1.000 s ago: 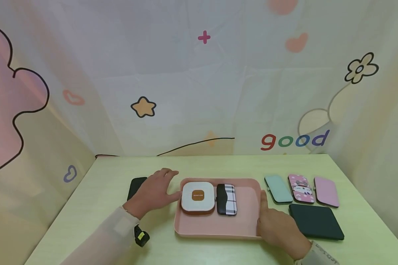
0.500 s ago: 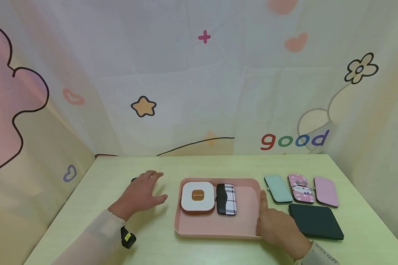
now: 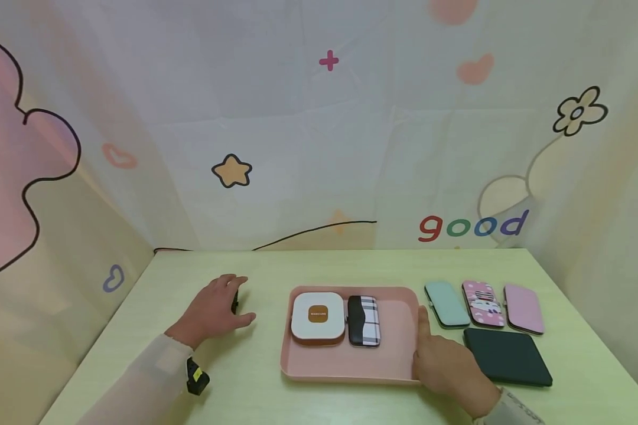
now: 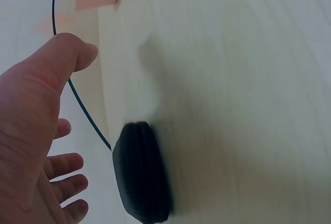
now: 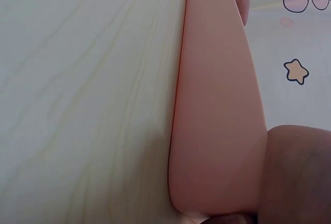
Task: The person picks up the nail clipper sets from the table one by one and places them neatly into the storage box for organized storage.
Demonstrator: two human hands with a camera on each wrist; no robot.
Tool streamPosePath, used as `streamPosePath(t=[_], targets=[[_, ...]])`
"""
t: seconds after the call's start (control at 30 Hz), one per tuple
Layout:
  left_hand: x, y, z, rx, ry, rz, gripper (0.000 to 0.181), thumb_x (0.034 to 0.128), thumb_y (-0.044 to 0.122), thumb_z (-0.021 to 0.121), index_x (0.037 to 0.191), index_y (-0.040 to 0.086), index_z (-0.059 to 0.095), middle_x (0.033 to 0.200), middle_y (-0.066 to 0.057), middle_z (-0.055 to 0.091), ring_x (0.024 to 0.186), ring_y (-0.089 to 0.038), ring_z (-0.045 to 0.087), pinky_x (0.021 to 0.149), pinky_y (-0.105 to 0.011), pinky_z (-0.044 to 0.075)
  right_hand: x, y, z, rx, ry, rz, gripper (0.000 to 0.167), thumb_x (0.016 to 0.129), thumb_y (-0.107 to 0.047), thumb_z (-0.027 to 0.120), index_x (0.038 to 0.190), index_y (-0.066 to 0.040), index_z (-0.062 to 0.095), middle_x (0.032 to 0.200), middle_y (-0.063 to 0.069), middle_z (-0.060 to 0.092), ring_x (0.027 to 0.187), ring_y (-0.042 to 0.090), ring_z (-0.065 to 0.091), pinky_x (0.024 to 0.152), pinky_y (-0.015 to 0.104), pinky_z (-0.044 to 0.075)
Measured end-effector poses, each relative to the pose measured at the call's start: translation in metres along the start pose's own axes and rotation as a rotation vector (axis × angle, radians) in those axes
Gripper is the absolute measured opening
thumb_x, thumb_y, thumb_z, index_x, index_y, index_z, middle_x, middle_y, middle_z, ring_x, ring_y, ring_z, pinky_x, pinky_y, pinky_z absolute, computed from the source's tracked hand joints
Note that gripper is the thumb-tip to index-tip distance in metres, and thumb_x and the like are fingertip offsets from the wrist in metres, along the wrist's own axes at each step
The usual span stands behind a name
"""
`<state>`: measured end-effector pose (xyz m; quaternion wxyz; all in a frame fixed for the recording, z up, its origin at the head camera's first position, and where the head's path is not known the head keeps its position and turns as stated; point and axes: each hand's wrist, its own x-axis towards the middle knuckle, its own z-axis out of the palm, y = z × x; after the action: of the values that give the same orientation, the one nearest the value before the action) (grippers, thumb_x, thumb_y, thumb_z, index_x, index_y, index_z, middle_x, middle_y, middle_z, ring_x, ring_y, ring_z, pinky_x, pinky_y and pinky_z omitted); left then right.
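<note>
The left hand is over a black case, most of which it hides. In the left wrist view that case stands out past the spread thumb and fingers of the left hand, apparently not touched. A pink tray holds a white-lidded box and, beside it, a black and plaid case. At the tray's right edge, the right hand grips the near corner, index finger stretched along the rim. The right wrist view shows its thumb against the tray wall.
Right of the tray lie a mint case, a pink patterned case and a plain pink case. A large black case lies in front of them. A printed curtain hangs behind the table.
The left hand has moved left, away from the tray's left edge to over the black case, now mostly covered. The right hand and the tray look unmoved.
</note>
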<state>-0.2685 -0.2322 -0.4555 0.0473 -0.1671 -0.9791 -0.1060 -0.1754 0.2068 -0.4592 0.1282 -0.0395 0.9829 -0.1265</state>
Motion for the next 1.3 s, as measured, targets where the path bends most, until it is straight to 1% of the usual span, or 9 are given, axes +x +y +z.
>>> streamPosePath(t=[0.2, 0.37, 0.5, 0.57, 0.73, 0.8, 0.93, 1.13, 1.3], targets=[[-0.001, -0.013, 0.0, -0.004, -0.038, -0.031, 0.086, 0.0807, 0.055, 0.074, 0.146, 0.005, 0.048, 0.147, -0.024, 0.045, 0.132, -0.045, 0.047, 0.105, -0.061, 0.041, 0.0, 0.001, 0.001, 0.012, -0.002, 0.002, 0.082, 0.099, -0.019, 0.044, 0.158, 0.003, -0.008, 0.062, 0.003, 0.051, 0.05, 0.018, 0.046, 0.047, 0.033, 0.034], [-0.002, -0.019, -0.003, 0.025, -0.097, -0.044, 0.094, 0.0774, 0.062, 0.074, 0.146, 0.003, 0.046, 0.151, -0.029, 0.041, 0.138, -0.049, 0.039, 0.11, -0.065, 0.032, -0.001, 0.001, 0.0, 0.0, 0.005, -0.005, 0.082, 0.099, -0.021, 0.045, 0.157, 0.004, -0.007, 0.062, 0.003, 0.051, 0.052, 0.018, 0.048, 0.05, 0.034, 0.036], [-0.002, -0.023, -0.003, 0.024, -0.134, -0.046, 0.099, 0.075, 0.066, 0.074, 0.147, 0.003, 0.045, 0.152, -0.032, 0.038, 0.14, -0.051, 0.035, 0.112, -0.066, 0.028, -0.001, 0.002, 0.001, -0.002, 0.016, -0.017, 0.083, 0.098, -0.02, 0.046, 0.157, 0.005, -0.006, 0.062, 0.002, 0.051, 0.052, 0.018, 0.048, 0.049, 0.034, 0.036], [-0.003, -0.026, -0.002, 0.017, -0.146, -0.053, 0.101, 0.0739, 0.066, 0.074, 0.148, 0.003, 0.045, 0.152, -0.033, 0.036, 0.14, -0.051, 0.035, 0.112, -0.067, 0.028, -0.001, 0.002, 0.002, -0.002, 0.022, -0.023, 0.083, 0.098, -0.02, 0.047, 0.157, 0.005, -0.006, 0.062, 0.002, 0.05, 0.051, 0.018, 0.047, 0.049, 0.034, 0.035], [-0.001, -0.033, 0.002, -0.004, -0.177, -0.067, 0.105, 0.0738, 0.067, 0.074, 0.15, 0.004, 0.041, 0.154, -0.033, 0.033, 0.138, -0.054, 0.036, 0.108, -0.067, 0.033, -0.001, 0.002, 0.001, -0.007, 0.024, -0.018, 0.084, 0.098, -0.02, 0.048, 0.157, 0.005, -0.005, 0.062, 0.002, 0.05, 0.052, 0.018, 0.048, 0.049, 0.035, 0.036], [-0.001, -0.036, 0.005, -0.009, -0.2, -0.061, 0.106, 0.0749, 0.067, 0.073, 0.152, 0.003, 0.038, 0.155, -0.034, 0.031, 0.138, -0.055, 0.036, 0.106, -0.068, 0.036, 0.0, 0.001, 0.001, -0.003, 0.019, -0.014, 0.083, 0.098, -0.02, 0.047, 0.157, 0.005, -0.005, 0.063, 0.002, 0.051, 0.052, 0.018, 0.048, 0.049, 0.035, 0.036], [0.0, -0.039, 0.007, -0.017, -0.246, -0.045, 0.109, 0.0769, 0.069, 0.07, 0.154, 0.002, 0.033, 0.156, -0.034, 0.027, 0.14, -0.055, 0.032, 0.106, -0.069, 0.035, -0.001, 0.001, 0.0, 0.006, 0.008, -0.015, 0.085, 0.097, -0.02, 0.049, 0.157, 0.005, -0.006, 0.063, 0.002, 0.051, 0.053, 0.018, 0.049, 0.05, 0.035, 0.037], [0.0, -0.04, 0.005, -0.02, -0.267, -0.03, 0.109, 0.0773, 0.069, 0.07, 0.156, 0.004, 0.031, 0.158, -0.032, 0.026, 0.142, -0.053, 0.03, 0.107, -0.068, 0.034, 0.0, 0.001, 0.0, 0.001, 0.007, -0.012, 0.085, 0.097, -0.019, 0.05, 0.157, 0.004, -0.006, 0.063, 0.001, 0.051, 0.054, 0.018, 0.049, 0.05, 0.035, 0.038], [-0.002, -0.04, 0.001, -0.003, -0.261, -0.037, 0.111, 0.0745, 0.07, 0.071, 0.156, 0.005, 0.032, 0.153, -0.029, 0.034, 0.138, -0.05, 0.035, 0.105, -0.066, 0.038, -0.001, 0.002, 0.001, -0.003, 0.024, -0.021, 0.085, 0.097, -0.019, 0.049, 0.157, 0.005, -0.006, 0.062, 0.0, 0.051, 0.053, 0.017, 0.049, 0.049, 0.035, 0.037]])
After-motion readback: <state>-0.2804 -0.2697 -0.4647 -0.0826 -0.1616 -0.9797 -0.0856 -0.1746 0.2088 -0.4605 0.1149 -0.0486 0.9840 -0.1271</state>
